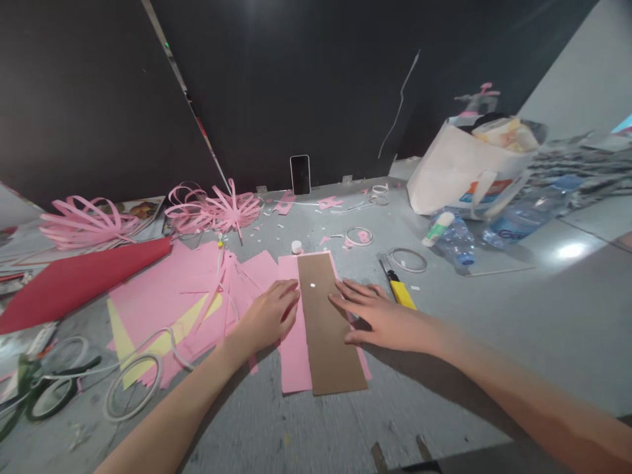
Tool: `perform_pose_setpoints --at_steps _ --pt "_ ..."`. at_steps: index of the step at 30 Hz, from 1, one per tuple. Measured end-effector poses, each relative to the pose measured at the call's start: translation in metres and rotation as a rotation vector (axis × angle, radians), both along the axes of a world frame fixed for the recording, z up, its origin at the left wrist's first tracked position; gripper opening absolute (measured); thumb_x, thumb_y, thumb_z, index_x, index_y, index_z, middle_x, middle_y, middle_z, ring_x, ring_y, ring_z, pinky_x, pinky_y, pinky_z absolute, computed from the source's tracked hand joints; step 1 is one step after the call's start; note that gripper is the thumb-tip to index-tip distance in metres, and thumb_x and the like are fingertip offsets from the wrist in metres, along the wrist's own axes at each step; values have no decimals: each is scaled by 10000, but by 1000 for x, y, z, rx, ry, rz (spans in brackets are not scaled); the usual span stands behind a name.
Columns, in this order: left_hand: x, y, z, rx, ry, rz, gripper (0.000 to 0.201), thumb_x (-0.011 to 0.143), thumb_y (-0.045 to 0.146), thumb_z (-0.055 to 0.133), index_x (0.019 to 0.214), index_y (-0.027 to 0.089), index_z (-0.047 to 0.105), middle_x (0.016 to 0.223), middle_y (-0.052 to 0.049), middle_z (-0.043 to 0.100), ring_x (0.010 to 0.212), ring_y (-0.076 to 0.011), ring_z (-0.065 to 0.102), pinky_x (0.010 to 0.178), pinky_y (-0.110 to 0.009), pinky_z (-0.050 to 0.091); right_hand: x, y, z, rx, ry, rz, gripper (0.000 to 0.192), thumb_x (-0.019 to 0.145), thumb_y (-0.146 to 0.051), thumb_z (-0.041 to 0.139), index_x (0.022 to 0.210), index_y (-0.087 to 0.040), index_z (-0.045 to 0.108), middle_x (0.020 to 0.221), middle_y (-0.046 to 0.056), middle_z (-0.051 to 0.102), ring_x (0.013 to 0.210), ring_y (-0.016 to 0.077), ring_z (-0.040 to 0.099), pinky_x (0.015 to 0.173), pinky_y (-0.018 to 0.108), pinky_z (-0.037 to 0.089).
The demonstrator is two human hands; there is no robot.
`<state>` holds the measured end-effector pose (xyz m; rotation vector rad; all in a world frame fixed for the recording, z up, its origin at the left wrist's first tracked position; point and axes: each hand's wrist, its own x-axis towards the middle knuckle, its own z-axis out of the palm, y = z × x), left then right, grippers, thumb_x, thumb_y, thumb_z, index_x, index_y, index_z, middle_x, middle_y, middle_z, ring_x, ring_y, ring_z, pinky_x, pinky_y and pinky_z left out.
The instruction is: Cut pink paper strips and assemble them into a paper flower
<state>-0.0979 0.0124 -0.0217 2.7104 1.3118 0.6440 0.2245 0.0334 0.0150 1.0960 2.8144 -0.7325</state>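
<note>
A brown cardboard strip [328,342] lies lengthwise on a pink paper sheet [294,362], which shows along both sides of it. My left hand [269,313] rests on the pink sheet's left part, fingers loosely bent and holding nothing. On the strip's right edge lie the spread fingers of my right hand [370,313], open. A tiny white scrap [313,285] sits on the cardboard. Just past the sheet's far end stands a small white cap [296,247]. Beside my right hand is a yellow utility knife [402,294], partly hidden by the forearm.
Pink paper sheets [148,283] and a red sheet [89,280] spread leftward, near green-handled scissors [49,395]. Pink strip bundles [237,207] and an upright phone [300,175] line the dark wall. A white bag [444,168], plastic bottles [457,243] and a glue stick [438,229] stand right.
</note>
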Motion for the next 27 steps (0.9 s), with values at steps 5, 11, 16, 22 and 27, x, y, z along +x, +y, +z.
perform_pose_setpoints --at_steps 5,11,16,22,27 --pt "0 1 -3 -16 -7 -13 459 1032 147 529 1489 190 526 1517 -139 584 1425 -288 546 1177 -496 539 -2 -1 1 6 -4 6 897 1016 -738 552 1748 -297 278 1817 132 102 1681 401 77 1302 685 158" --pt "1 0 -2 -61 -33 -7 484 1046 161 512 1525 232 496 1535 -121 564 1402 -291 540 1161 -517 544 -2 -1 -1 31 12 17 875 1022 -723 552 1744 -300 295 1816 135 136 1679 410 95 1298 697 151" --pt "2 0 -2 -50 -56 -14 471 1055 160 504 1518 245 513 1518 -123 570 1376 -291 555 1154 -525 549 -1 0 -3 30 27 19 880 1017 -734 552 1745 -316 287 1819 129 136 1678 417 93 1297 703 148" --pt "2 0 -3 -39 -44 -9 447 1069 186 492 1509 252 536 1493 -116 603 1377 -287 556 1156 -532 550 -1 -1 -3 38 7 22 879 1026 -732 533 1749 -304 274 1821 125 129 1681 407 87 1301 693 149" --pt "3 0 -1 -48 -22 -13 443 1074 193 470 1510 221 539 1484 -137 613 1383 -293 550 1153 -533 552 -1 -1 -5 48 15 26 873 1026 -728 534 1750 -316 270 1823 118 131 1681 405 93 1303 686 147"
